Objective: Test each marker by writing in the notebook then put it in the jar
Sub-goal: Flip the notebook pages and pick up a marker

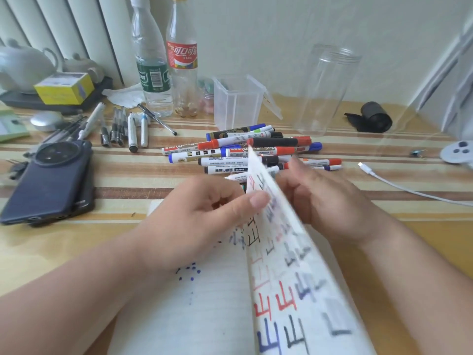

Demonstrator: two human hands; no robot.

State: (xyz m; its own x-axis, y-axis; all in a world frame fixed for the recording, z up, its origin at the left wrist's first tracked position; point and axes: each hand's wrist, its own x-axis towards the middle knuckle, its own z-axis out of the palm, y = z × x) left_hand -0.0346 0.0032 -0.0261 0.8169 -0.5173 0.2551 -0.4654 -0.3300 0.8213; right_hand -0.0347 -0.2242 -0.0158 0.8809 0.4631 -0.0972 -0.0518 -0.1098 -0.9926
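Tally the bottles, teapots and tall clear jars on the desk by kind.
Bottles: 2, a water bottle and a cola bottle
Teapots: 2, a large teapot and a small teapot
Tall clear jar: 1
Total: 5

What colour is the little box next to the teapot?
Mostly yellow; the box shows best in the head view.
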